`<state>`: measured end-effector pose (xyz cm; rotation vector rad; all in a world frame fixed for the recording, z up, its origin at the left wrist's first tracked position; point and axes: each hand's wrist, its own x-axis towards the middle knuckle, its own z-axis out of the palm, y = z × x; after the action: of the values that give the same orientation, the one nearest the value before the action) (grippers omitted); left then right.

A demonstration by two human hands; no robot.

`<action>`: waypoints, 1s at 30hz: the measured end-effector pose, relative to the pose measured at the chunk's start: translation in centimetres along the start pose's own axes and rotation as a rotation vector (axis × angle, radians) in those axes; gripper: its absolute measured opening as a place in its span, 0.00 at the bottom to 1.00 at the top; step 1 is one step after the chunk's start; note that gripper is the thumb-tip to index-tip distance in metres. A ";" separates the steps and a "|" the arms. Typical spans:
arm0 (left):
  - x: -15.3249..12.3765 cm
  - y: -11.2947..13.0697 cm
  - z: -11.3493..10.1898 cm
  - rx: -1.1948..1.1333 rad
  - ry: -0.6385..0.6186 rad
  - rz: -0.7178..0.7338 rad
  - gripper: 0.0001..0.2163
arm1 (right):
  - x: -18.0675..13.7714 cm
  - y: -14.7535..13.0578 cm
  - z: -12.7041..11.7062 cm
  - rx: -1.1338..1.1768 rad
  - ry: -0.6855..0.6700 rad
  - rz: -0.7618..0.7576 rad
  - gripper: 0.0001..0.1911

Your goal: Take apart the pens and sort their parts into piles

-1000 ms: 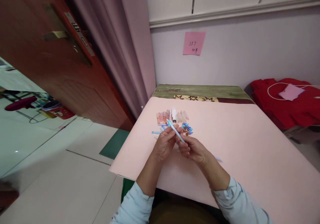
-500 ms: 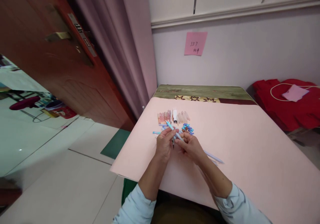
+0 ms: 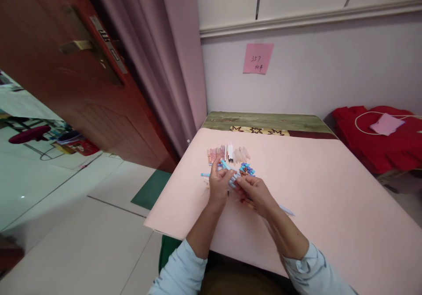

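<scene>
Over the pink table sheet, a light-blue pen (image 3: 225, 163) slants between my two hands. My left hand (image 3: 219, 187) is closed round its middle, thumb on top. At its lower end the fingers of my right hand (image 3: 259, 194) pinch it; the exact contact is partly covered. Just beyond them lies a pile of small blue and brown pieces (image 3: 247, 169). More slim blue pieces (image 3: 205, 174) lie partly behind my left hand. To the right of my right wrist, a pale lavender pen (image 3: 287, 210) is partly hidden by the forearm.
Behind the hands lie rows of pinkish clear tubes (image 3: 215, 154), white sticks with dark tips (image 3: 230, 151) and beige translucent pieces (image 3: 242, 154). The table sheet (image 3: 329, 207) extends far to the right. A red cloth-covered seat (image 3: 356, 141) and a wooden door (image 3: 82, 88) flank the table.
The left fingers have lifted and shifted along the pen. My right hand has moved slightly down and right, covering more of the lavender pen.
</scene>
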<state>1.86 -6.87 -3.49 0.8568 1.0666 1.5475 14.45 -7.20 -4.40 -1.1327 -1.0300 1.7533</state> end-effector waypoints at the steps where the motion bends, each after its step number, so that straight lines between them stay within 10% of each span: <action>1: 0.1 -0.1 0.0 -0.004 0.006 0.001 0.40 | 0.0 0.0 -0.1 -0.057 0.036 -0.063 0.22; 7: 0.4 -0.6 0.3 -0.029 0.053 -0.024 0.39 | -0.2 -0.2 -0.7 -0.431 0.209 -0.310 0.17; 14: 0.2 -0.7 0.7 -0.062 0.034 -0.030 0.39 | 0.3 -0.3 -1.1 -0.275 0.020 -0.115 0.24; 30: 0.9 -1.2 0.1 -0.024 0.171 0.042 0.33 | 0.9 0.4 -2.2 -0.380 0.225 -0.331 0.16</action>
<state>2.18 -5.83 -4.52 0.7448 1.1562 1.6896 16.25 -6.09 -5.60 -1.2695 -1.3558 1.1716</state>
